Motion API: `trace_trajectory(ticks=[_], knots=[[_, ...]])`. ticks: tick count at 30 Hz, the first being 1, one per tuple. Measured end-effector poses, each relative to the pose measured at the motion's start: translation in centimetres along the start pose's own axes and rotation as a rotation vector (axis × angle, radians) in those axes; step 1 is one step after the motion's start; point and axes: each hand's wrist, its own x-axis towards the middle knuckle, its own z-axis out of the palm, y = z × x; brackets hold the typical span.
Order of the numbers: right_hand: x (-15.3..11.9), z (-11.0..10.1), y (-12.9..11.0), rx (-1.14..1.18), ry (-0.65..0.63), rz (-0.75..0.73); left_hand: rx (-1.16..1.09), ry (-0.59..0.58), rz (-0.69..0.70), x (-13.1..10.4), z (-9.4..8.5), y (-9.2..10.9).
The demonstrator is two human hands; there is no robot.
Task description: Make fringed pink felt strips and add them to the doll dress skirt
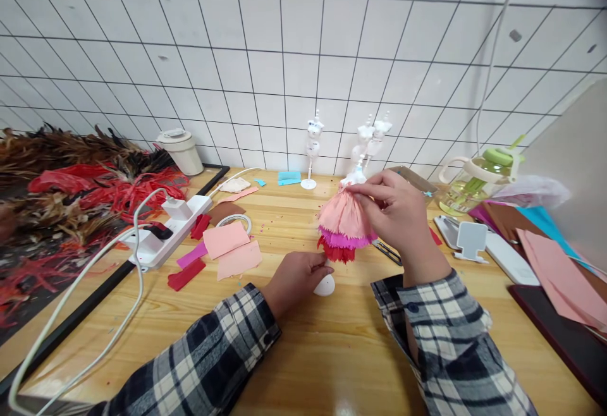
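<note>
1. L hand [294,282], low ctr of frame: thumb + finger pinch the thin pole of a white doll stand [325,286], just above its round base.
2. R hand [397,210], right of ctr: thumb + fingers pinch the top of the paper skirt [344,217], by the doll stand's waist.
3. Paper skirt is mid-frame, around the doll stand, btwn the two hands. 3 layers w/ jagged edges: peach up top, bright purple next, red at the btm. Doll stand tips a bit to the right; can't tell if its base touches the wood table [308,359].
4. Upper ctr, nr the tiled wall [258,74]: one white figure [313,145] standing alone, plus two white figures [373,138] close together.
5. Left of ctr: peach paper pcs [226,239], a red strip [186,275], a white tape roll [249,220] + a power strip [177,232] w/ cords.
6. Far left: big pile of brown & red feathers [118,144]; white tub [184,155] w/ lid just beside it.
7. Right side: bottle [481,182] w/ green lid, little white phone holder [472,239], pink paper sheets [559,270] at the far right edge.
8. Dark tool [389,252] just under R hand, partly hidden.
</note>
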Motion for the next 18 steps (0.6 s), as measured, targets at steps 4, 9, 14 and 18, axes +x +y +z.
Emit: trace_trajectory(ticks=[4, 9, 14, 18], knots=[[0.08, -0.37, -0.1, -0.017, -0.065, 0.023, 0.009, 0.048, -0.02, 0.06, 0.27, -0.39], [0.18, -0.48, -0.08, -0.022, -0.026, 0.159, -0.079, 0.081, -0.082, 0.2, 0.61, -0.86], [0.03, -0.39, -0.36, -0.013, -0.084, -0.01, -0.086, 0.081, -0.103, 0.23, 0.45, -0.8], [-0.22, -0.04, -0.72, -0.031, -0.192, -0.078, -0.073, 0.094, -0.094, 0.2, 0.24, -0.58]])
